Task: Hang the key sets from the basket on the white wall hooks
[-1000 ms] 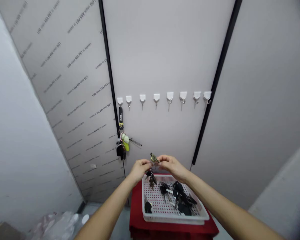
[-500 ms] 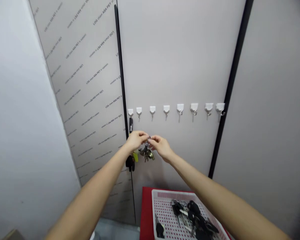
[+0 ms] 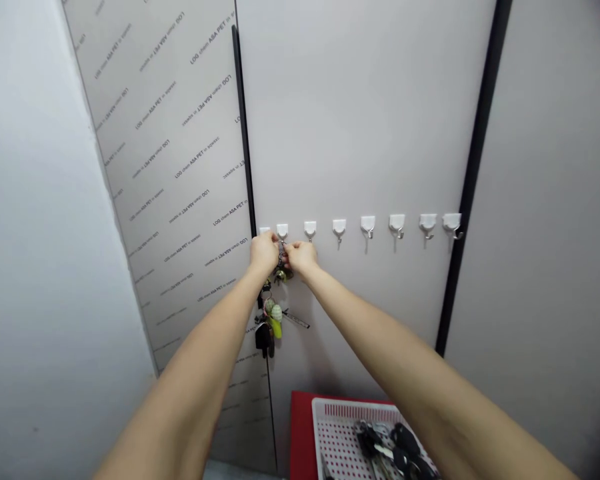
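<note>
A bunch of keys (image 3: pixel 281 274) hangs between my two hands, just under the second white wall hook (image 3: pixel 283 231) from the left. My left hand (image 3: pixel 265 254) pinches the top of the bunch from the left side. From the right, my right hand (image 3: pixel 301 256) grips it too, fingers closed. Whether the ring sits on the hook is hidden by my fingers. Below my left hand hangs another set of keys (image 3: pixel 264 339) with a yellow-green charm (image 3: pixel 276 321); the leftmost hook above it is mostly covered by my hand.
Several more white hooks run in a row to the right, such as this hook (image 3: pixel 368 225). Below, a white perforated basket (image 3: pixel 325 427) of loose black-headed keys (image 3: pixel 400 448) stands on a red surface (image 3: pixel 303 427). Black strips (image 3: pixel 473 160) edge the wall panel.
Both hands have risen with the bunch of keys, up and slightly left to the second hook. The view has shifted a little.
</note>
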Motion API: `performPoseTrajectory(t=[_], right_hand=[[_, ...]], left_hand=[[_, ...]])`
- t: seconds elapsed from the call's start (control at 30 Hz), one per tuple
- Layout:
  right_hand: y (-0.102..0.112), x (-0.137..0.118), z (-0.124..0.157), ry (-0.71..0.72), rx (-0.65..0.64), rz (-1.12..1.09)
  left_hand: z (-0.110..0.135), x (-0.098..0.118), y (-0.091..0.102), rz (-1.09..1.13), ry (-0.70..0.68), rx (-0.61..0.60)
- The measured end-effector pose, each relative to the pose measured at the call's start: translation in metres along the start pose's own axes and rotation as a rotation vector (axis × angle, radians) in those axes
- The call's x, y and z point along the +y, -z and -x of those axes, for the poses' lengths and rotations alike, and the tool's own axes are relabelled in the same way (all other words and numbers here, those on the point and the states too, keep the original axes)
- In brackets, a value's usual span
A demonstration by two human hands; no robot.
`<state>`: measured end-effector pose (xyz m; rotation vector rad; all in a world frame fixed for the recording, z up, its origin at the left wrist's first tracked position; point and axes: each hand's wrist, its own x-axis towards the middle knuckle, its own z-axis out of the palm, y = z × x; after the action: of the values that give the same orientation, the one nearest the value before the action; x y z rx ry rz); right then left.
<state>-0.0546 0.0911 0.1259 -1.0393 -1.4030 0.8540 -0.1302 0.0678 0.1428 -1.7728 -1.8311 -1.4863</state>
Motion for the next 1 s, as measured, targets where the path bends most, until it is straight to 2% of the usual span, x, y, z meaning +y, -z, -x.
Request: performPoseTrajectory(t=[0.13, 0.23, 0.3, 0.4, 0.47, 0.53, 0.6, 0.73, 0.8, 0.87, 1.0], right_hand=[[0.0, 0.011, -0.009, 0.092, 0.031, 0.135], [0.004, 0.008, -0.008, 0.154, 0.027, 0.247], [0.01, 0.005, -0.002, 0.188, 0.029, 0.312], [0.029, 0.013, 0.012, 0.283, 0.015, 0.301], [0.05, 0.031, 0.029, 0.333, -0.074, 0.323], [0.077, 0.059, 0.054, 0.323, -0.246, 0.431], [0.105, 0.095, 0.084, 0.252, -0.419, 0.566], [0.148, 0.163, 0.134, 0.036, -0.602, 0.861], [0.159, 0.183, 0.151, -0.002, -0.618, 0.997], [0.165, 0.193, 0.163, -0.006, -0.62, 1.118], [0.167, 0.201, 0.175, 0.049, -0.592, 1.317]], left_hand=[[0.001, 0.0, -0.006, -0.105, -0.054, -0.006], [0.003, 0.002, -0.006, -0.124, -0.064, -0.027], [0.01, 0.003, -0.005, -0.092, -0.057, 0.007], [0.038, 0.001, -0.01, 0.003, -0.051, 0.1], [0.069, -0.003, -0.017, 0.067, -0.06, 0.083], [0.11, -0.007, -0.027, 0.111, -0.082, -0.041], [0.155, -0.013, -0.041, 0.125, -0.097, -0.232], [0.232, -0.021, -0.077, 0.088, -0.061, -0.631], [0.256, -0.021, -0.094, 0.055, 0.0, -0.761], [0.272, -0.017, -0.108, 0.033, 0.064, -0.845], [0.287, -0.007, -0.126, 0.037, 0.066, -0.908]])
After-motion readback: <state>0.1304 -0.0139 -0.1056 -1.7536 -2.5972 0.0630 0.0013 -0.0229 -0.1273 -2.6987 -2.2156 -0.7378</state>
